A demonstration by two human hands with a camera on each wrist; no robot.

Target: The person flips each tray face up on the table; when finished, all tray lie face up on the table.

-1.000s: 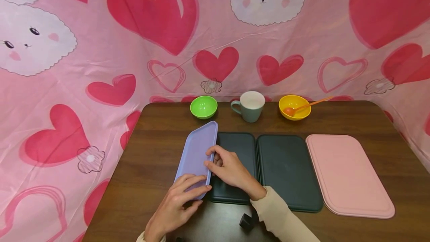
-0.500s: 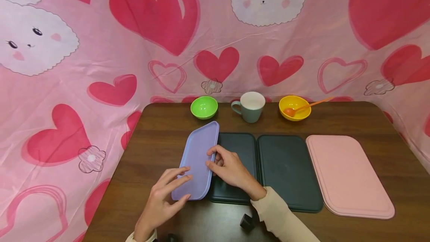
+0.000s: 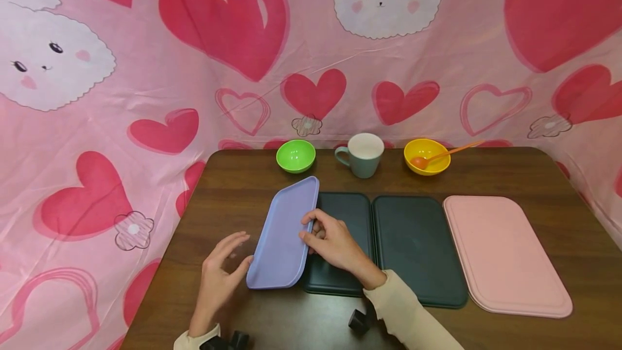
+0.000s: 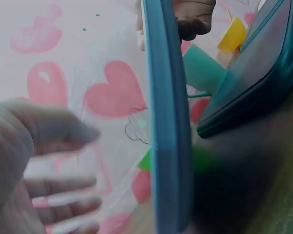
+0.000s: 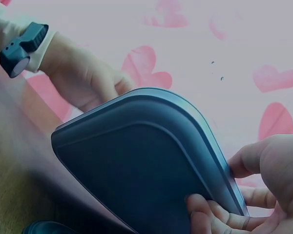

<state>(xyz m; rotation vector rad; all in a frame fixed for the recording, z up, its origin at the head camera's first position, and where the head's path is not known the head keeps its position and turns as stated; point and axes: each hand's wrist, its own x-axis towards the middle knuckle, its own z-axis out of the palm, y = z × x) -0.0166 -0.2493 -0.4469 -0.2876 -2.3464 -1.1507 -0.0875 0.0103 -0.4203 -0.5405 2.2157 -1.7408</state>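
A purple rimmed tray (image 3: 279, 236) stands tilted on the left part of the table, its right side raised. My right hand (image 3: 332, 239) grips the raised right rim, thumb on the inner side. In the right wrist view the fingers of my right hand (image 5: 263, 187) curl under the tray's underside (image 5: 132, 161). To the left of the tray is my left hand (image 3: 218, 271), fingers extended and spread, thumb tip right at the tray's left rim. The left wrist view shows my left hand (image 4: 39, 161) with a gap between it and the tray's edge (image 4: 168, 117).
Two dark green rectangular trays (image 3: 418, 247) and a pink one (image 3: 505, 253) lie in a row to the right. Behind them stand a green bowl (image 3: 296, 156), a grey-green mug (image 3: 364, 158) and a yellow bowl (image 3: 413, 169) holding an orange spoon (image 3: 457, 149). A heart-patterned cloth hangs behind the table.
My left hand has come off the tray's near part and moved left, its fingers spreading. The right hand keeps its grip on the rim, and the tray has barely shifted.
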